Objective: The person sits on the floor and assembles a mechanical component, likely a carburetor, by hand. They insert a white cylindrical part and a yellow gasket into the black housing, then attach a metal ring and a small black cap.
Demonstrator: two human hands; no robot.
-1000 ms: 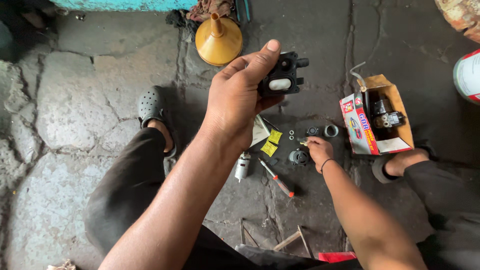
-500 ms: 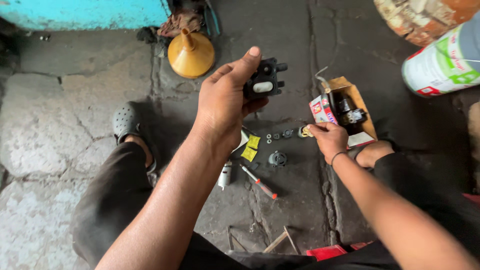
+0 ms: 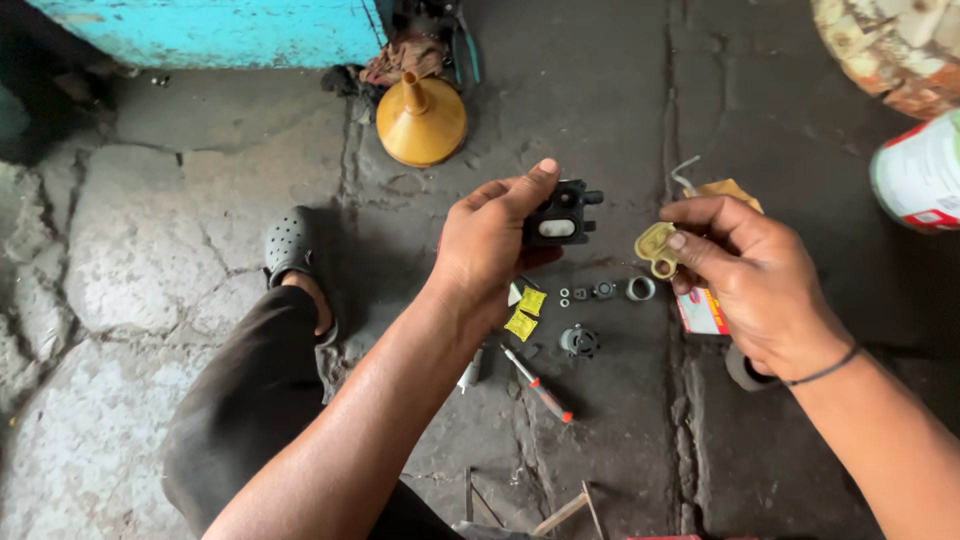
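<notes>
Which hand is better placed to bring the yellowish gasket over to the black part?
The right hand, probably: it pinches the gasket already, close beside the black part that the left hand holds up.

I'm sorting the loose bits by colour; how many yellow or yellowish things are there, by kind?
Funnel: 1
Small yellow packets on the floor: 2
Pale yellow gasket in the right hand: 1
Total: 4

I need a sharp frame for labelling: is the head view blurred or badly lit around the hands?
Head view: soft, even daylight, no glare; left hand, black part, right hand and tan gasket are sharp; top left corner falls into shadow; slight wide-angle stretching at the edges.
</notes>
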